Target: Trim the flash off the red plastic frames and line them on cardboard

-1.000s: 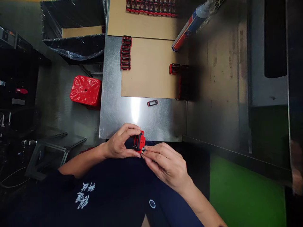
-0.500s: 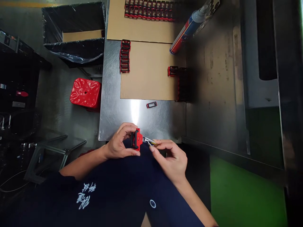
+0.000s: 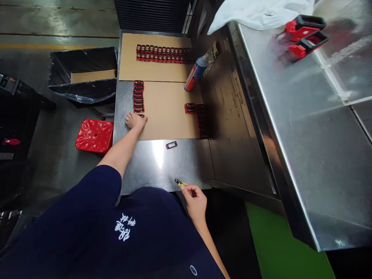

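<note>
My left hand (image 3: 136, 121) reaches out over the left edge of the cardboard. Its fingers are round a red-and-black plastic frame (image 3: 141, 115), mostly hidden under them, at the near end of a column of like frames (image 3: 138, 97). Close to my body, my right hand (image 3: 196, 201) is closed on small side cutters (image 3: 179, 183) with yellow-green handles, tips pointing up and left. One loose frame (image 3: 171, 145) lies on the bare metal between the cardboard and the cutters.
Cardboard sheets (image 3: 165, 124) cover much of the metal table (image 3: 139, 166). More frames (image 3: 159, 54) stand in rows at the back, others (image 3: 202, 122) at the right. A spray can (image 3: 196, 74) stands by the right wall. A red stool (image 3: 95, 135) and black-lined bin (image 3: 84, 87) are left.
My left hand has carried the frame from in front of my body forward and left to the column. The right hand stays near my body with the cutters, now apart from the frame. The view has shifted.
</note>
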Demonstrator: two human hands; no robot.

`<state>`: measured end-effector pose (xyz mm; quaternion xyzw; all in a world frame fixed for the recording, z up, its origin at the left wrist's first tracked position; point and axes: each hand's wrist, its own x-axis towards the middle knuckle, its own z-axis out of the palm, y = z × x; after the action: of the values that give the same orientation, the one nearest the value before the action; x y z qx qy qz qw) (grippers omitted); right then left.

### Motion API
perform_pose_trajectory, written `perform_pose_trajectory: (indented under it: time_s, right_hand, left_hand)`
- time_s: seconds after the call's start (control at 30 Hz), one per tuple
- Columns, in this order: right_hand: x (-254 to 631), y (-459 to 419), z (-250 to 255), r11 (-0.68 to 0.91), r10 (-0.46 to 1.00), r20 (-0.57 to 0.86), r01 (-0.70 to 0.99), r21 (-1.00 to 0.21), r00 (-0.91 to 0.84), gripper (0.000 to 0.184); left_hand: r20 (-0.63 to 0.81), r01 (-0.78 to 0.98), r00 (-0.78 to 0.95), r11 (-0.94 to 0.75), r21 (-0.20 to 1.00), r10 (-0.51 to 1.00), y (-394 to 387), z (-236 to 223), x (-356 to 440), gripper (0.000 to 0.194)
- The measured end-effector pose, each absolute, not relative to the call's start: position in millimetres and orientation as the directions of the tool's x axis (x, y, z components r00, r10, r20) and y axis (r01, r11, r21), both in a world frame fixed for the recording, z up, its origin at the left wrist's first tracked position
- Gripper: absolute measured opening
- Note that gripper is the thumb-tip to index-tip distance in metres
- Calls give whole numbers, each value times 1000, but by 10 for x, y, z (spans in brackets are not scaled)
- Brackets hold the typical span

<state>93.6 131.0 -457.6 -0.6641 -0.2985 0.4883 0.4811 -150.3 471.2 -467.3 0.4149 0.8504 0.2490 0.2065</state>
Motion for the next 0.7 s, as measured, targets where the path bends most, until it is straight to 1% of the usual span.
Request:
perform_pose_trajectory:
  time_s: [0.13, 0.23, 0.3, 0.37, 0.43, 0.5, 0.57, 0.63, 0.7]
  right_hand:
    - [951, 1265, -4593, -397, 838, -410, -113, -911, 359, 45]
    - [932, 1261, -4625, -434, 835, -453, -133, -891, 313, 47]
    - [921, 1261, -4656, -476, 838, -493, -130, -870, 232, 48]
    - [920, 1257, -4691, -536, 833, -544, -98, -839, 99, 46]
    - [935, 1252, -4720, -591, 806, -590, -37, -806, -46, 43]
    - [961, 1254, -4735, -622, 770, -619, 36, -782, -156, 39]
    - [986, 1269, -4731, -630, 740, -635, 99, -770, -223, 36]
    - [992, 1291, -4716, -627, 724, -640, 141, -766, -257, 34]
    - [973, 1315, -4700, -618, 724, -635, 157, -771, -270, 35]
  left_hand:
    - [-126, 671, -552, 528, 520, 824, 4825, -4687, -1459, 78]
    - [-91, 759, -464, 449, 472, 881, 4718, -4647, -1377, 83]
    - [-86, 840, -294, 300, 451, 952, 4482, -4657, -1260, 79]
    - [-127, 889, 1, 58, 455, 992, 4149, -4718, -1101, 76]
    - [-191, 848, 332, -203, 490, 924, 3823, -4815, -930, 81]
    - [-236, 757, 562, -378, 533, 793, 3609, -4921, -775, 86]
    - [-267, 695, 667, -451, 560, 695, 3550, -5012, -658, 85]
    - [-295, 677, 696, -459, 576, 655, 3607, -5076, -599, 79]
    - [-314, 682, 688, -433, 590, 655, 3698, -5108, -613, 71]
